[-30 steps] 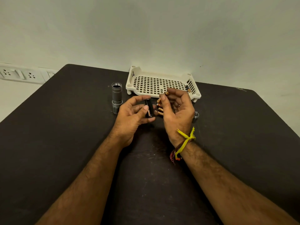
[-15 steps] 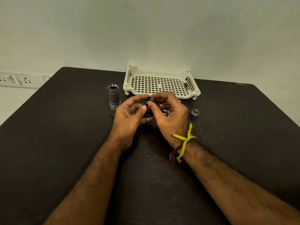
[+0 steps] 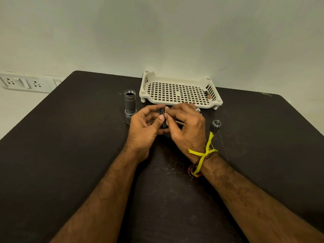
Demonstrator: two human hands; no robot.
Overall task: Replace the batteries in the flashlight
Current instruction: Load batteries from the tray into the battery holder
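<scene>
Dim, flat, greenish light; soft shadows under arms; wide-angle bend at edges; mostly sharp, slight grain.

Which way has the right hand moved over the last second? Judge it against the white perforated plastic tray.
Yes: the right hand dropped from the white perforated plastic tray rim toward the left hand.

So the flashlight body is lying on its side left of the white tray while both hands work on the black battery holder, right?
Not quite. The head view shows the flashlight body standing upright, open end up, left of the white tray. Both hands do hold the black battery holder.
</scene>
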